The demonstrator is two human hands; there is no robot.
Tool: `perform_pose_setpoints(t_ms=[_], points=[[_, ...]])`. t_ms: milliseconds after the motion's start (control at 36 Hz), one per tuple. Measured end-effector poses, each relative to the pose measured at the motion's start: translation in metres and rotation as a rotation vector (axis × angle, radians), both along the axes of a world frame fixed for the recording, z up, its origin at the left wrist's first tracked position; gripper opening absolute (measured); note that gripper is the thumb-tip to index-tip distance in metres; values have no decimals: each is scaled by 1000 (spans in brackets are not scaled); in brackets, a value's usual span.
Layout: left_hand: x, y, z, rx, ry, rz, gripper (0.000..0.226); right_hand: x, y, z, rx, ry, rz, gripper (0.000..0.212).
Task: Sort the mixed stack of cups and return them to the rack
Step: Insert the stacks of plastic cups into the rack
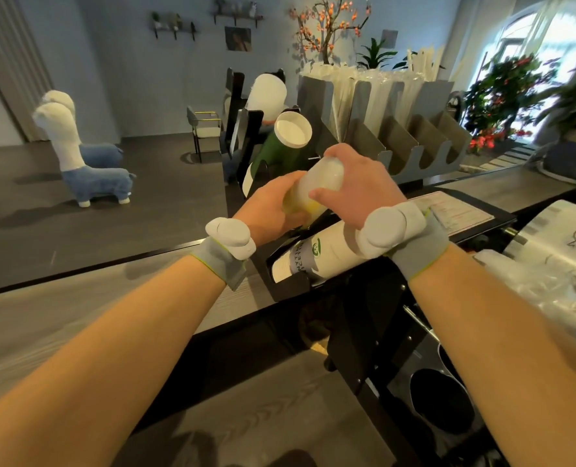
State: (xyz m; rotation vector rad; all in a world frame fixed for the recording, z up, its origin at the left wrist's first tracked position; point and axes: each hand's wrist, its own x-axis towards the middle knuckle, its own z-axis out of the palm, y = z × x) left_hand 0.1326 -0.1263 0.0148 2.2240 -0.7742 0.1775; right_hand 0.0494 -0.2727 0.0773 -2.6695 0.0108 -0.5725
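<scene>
I have a short stack of pale cups [316, 187] between my 2 hands, held above the black rack [284, 281] at the edge of the bench [77, 315]. My left hand [273, 207] wraps around the lower, yellowish end of the stack, fingers closed on it. My right hand [354, 183] closes over the upper, frosted end, thumb in front and fingers curled round the back. Both forearms reach forward with the wrists bent slightly inward, each wearing a grey band with a white pad.

These look like thin disposable cups, so I judge them light, a little slick and easy to crush. I would hold the walls gently near the rims, where they are stiffest, and twist rather than squeeze to part nested cups.

Just below my right wrist, a white printed stack [316, 256] lies in a rack slot. Further back a green stack [279, 146] leans in another slot, its white open mouth toward me. Beyond that stands a grey holder [414, 143] with straws.
</scene>
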Motion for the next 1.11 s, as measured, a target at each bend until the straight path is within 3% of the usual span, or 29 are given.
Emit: perform_pose_setpoints(t_ms=[278, 361, 417, 528, 639, 750, 917, 1111], points=[[-2, 6, -3, 3, 61, 21, 68, 5, 3, 4, -50, 16, -22, 55], [-9, 14, -3, -1, 46, 43, 68, -1, 5, 4, -21, 60, -17, 65], [-13, 21, -1, 3, 30, 47, 68, -7, 8, 6, 5, -16, -22, 69], [-32, 53, 1, -6, 8, 35, 60, -33, 35, 10, 10, -270, 87, 57], [-55, 92, -2, 7, -33, 23, 41, -57, 69, 4, 86, -286, 276, 48], [-85, 145, -23, 60, 47, 52, 26, -75, 106, -25, 144, -146, 469, 45], [-129, 209, -83, 153, 207, 142, 21, -86, 140, -110, 212, 162, 617, 44], [-188, 245, -166, 461, 567, 48, 53, -107, 168, -235, 245, 592, 616, 53]])
